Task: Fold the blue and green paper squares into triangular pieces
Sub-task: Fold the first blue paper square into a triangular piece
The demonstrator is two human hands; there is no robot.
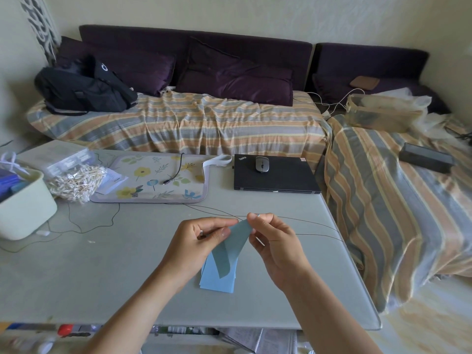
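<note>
Blue-green paper (228, 247) is up off the desk (122, 264), held between both hands over the near middle of the surface. Its long axis runs from the upper right, where the top corner sits between the two hands, down and slightly left to a loose lower end that curls over and hangs free. That lower end hovers above a small stack of light blue paper squares (217, 283) lying flat on the desk, their long side running roughly away from the person.

Left hand (198, 242) comes in from the lower left, wrist bent, fingers curled and pinching the sheet's upper left edge; a ring shows on one finger. Right hand (274, 247) comes in from the lower right, thumb and forefinger pinching the top corner, the other fingers loosely curled behind it.

Farther back on the desk sit a closed black laptop (278, 178) with a mouse (262, 164) on its lid, a floral mat (163, 178), and a pale tub (25, 208) at the left edge.
</note>
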